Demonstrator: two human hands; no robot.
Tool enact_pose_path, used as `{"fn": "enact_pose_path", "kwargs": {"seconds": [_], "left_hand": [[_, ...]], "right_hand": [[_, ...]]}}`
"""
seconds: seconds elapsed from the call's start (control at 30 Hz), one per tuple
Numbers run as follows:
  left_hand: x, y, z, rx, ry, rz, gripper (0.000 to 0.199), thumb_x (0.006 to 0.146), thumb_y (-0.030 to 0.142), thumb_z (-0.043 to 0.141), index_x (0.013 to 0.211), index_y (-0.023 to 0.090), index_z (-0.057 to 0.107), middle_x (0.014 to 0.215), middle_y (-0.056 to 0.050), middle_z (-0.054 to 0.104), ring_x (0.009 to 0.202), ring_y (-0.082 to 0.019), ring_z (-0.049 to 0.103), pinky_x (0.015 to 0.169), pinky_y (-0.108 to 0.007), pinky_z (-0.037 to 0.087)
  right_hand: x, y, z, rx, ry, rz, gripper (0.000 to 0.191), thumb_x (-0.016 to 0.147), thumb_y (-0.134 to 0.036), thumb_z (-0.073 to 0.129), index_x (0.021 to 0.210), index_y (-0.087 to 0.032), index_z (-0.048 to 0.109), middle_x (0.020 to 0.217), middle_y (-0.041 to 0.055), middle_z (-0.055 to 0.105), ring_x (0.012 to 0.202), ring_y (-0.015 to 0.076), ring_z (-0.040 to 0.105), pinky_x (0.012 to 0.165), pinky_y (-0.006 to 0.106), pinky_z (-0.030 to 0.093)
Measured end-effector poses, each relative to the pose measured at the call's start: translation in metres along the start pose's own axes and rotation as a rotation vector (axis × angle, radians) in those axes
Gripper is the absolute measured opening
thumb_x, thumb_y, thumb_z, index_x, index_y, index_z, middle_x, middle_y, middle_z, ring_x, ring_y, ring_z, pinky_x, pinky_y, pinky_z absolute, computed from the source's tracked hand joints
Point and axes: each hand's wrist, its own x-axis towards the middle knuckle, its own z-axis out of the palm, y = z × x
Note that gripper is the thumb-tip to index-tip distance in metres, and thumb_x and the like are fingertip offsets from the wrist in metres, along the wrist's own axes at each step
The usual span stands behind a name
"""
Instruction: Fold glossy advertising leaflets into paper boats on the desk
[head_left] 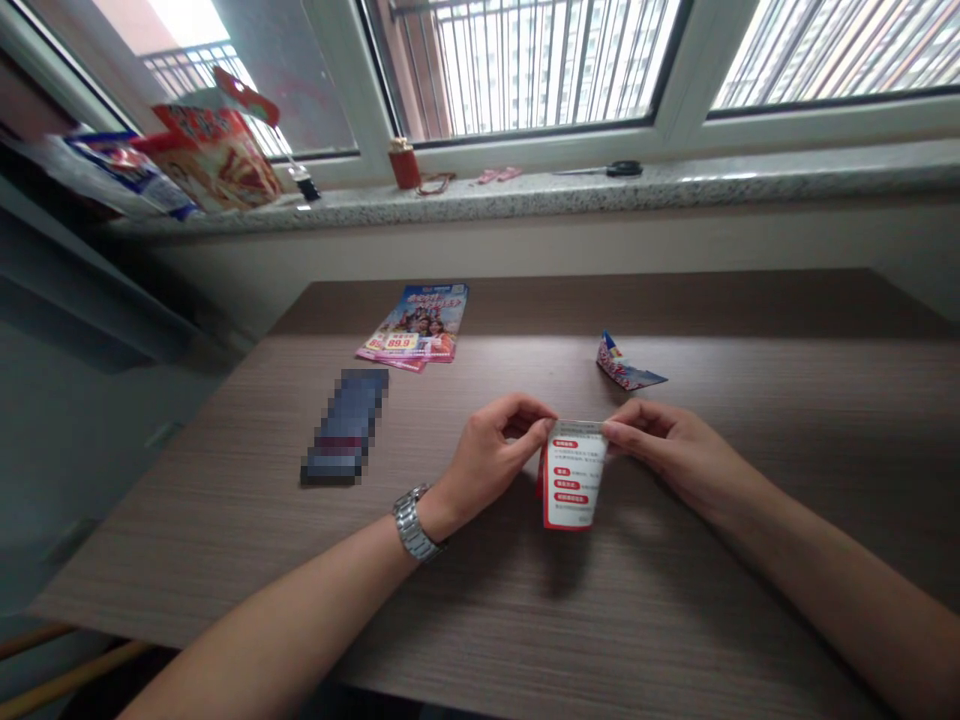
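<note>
A folded leaflet (576,478), white with red labels and a red border, hangs above the table between my hands. My left hand (504,445), with a metal watch (417,522) on its wrist, pinches the leaflet's top left corner. At the top right corner, my right hand (664,440) grips it between thumb and fingers. Part of a red face shows behind its left edge. Just beyond my right hand lies a small folded paper piece (628,368), printed in blue and pink, with pointed ends.
On the wooden table (247,540), several colourful flyers (420,322) lie at the back left, with a blurred-out dark phone-like object (345,428) nearer. The stone windowsill (517,200) holds scissors (622,168), a red container (405,165) and snack packets (214,155).
</note>
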Motion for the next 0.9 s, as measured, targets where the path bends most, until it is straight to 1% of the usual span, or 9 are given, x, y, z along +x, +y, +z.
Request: {"fn": "enact_pose_path", "kwargs": {"seconds": [0.17,0.33,0.47,0.57,0.67,0.8,0.9], "left_hand": [[0.001,-0.001,-0.001,0.021,-0.005,-0.009,0.015,0.093,0.029,0.067,0.096,0.015,0.071,0.090,-0.005,0.074,0.079,-0.014,0.068,0.073,-0.024,0.055],[0.003,-0.002,0.000,-0.022,0.012,-0.031,0.017,0.093,0.031,0.068,0.096,0.015,0.070,0.088,-0.005,0.073,0.079,-0.014,0.067,0.072,-0.023,0.053],[0.003,-0.005,-0.001,-0.051,0.023,-0.043,0.019,0.092,0.033,0.068,0.096,0.015,0.070,0.087,-0.005,0.072,0.078,-0.014,0.066,0.071,-0.023,0.053],[0.004,-0.006,-0.001,-0.060,0.028,-0.043,0.018,0.092,0.032,0.069,0.095,0.014,0.070,0.086,-0.004,0.072,0.076,-0.013,0.066,0.069,-0.022,0.052],[0.005,-0.005,0.000,-0.080,0.029,-0.047,0.018,0.092,0.031,0.069,0.095,0.014,0.070,0.087,-0.004,0.072,0.077,-0.012,0.066,0.070,-0.022,0.053],[0.005,-0.004,0.000,-0.107,0.029,-0.065,0.018,0.091,0.031,0.070,0.095,0.013,0.069,0.086,-0.004,0.072,0.077,-0.013,0.066,0.070,-0.022,0.053],[0.005,-0.004,0.000,-0.135,0.000,-0.080,0.019,0.091,0.031,0.070,0.095,0.013,0.069,0.086,-0.005,0.072,0.077,-0.012,0.066,0.070,-0.022,0.053]], "right_hand": [[0.000,-0.003,0.001,0.005,-0.017,0.019,0.028,0.077,-0.046,0.083,0.080,-0.020,0.073,0.079,0.0028,0.071,0.077,0.0177,0.063,0.073,0.028,0.051],[-0.001,-0.006,0.006,0.072,0.011,0.030,0.031,0.074,-0.048,0.085,0.081,-0.021,0.074,0.082,0.0037,0.074,0.079,0.0191,0.067,0.079,0.032,0.056],[0.001,-0.006,0.008,0.107,0.022,0.046,0.033,0.074,-0.051,0.084,0.084,-0.020,0.076,0.086,0.0050,0.076,0.084,0.0209,0.070,0.087,0.035,0.057],[0.002,-0.004,0.009,0.097,0.036,0.046,0.035,0.074,-0.052,0.084,0.086,-0.021,0.077,0.088,0.0051,0.077,0.086,0.0214,0.071,0.088,0.036,0.058],[0.002,-0.002,0.010,0.088,0.009,0.043,0.034,0.077,-0.053,0.081,0.087,-0.021,0.076,0.090,0.0048,0.077,0.087,0.0216,0.071,0.089,0.036,0.058],[-0.001,-0.005,0.012,0.016,-0.018,0.004,0.034,0.079,-0.055,0.079,0.087,-0.022,0.075,0.090,0.0048,0.077,0.086,0.0230,0.071,0.089,0.038,0.057],[-0.004,-0.013,0.012,-0.107,-0.006,-0.044,0.034,0.079,-0.056,0.078,0.084,-0.022,0.075,0.085,0.0042,0.076,0.084,0.0232,0.070,0.082,0.036,0.056]]}}
